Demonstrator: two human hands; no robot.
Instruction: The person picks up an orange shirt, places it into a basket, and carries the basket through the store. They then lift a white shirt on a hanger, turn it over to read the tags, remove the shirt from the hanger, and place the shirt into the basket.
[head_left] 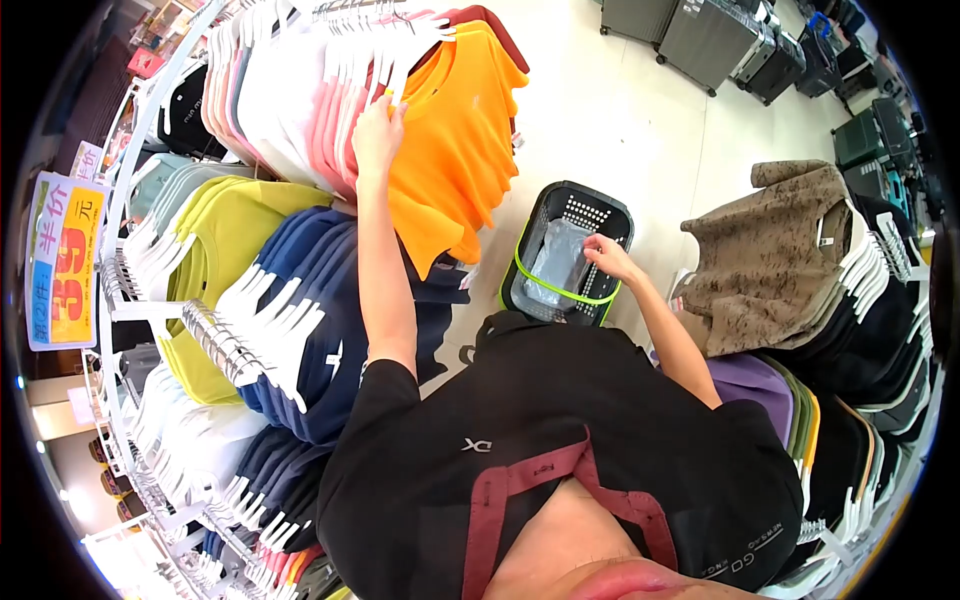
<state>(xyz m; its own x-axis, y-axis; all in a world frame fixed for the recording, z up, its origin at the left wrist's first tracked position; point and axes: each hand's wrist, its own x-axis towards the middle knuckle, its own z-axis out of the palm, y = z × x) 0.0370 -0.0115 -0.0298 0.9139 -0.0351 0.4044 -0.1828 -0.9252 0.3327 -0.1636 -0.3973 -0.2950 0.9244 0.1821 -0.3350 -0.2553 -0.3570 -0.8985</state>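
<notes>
My left hand (378, 138) reaches up to the rack at the upper left, its fingers closed at the neckline of an orange T-shirt (455, 130). The T-shirt hangs at the near end of a row, with pink and white shirts (330, 115) on white hangers behind it. My right hand (608, 257) is over a black shopping basket (625, 222) on the floor, fingers slightly bent and apart. Just beside those fingers, a clear plastic packet (560, 262) lies in the basket. The basket's green handle (560, 293) crosses below the hand.
Olive-green shirts (225, 230) and navy shirts (320, 260) hang on the left rack beside a price sign (68, 262). On the right, a brown patterned shirt (765, 250) fronts another rack, with a purple shirt (745, 390) below. Grey suitcases (705, 45) stand at the back.
</notes>
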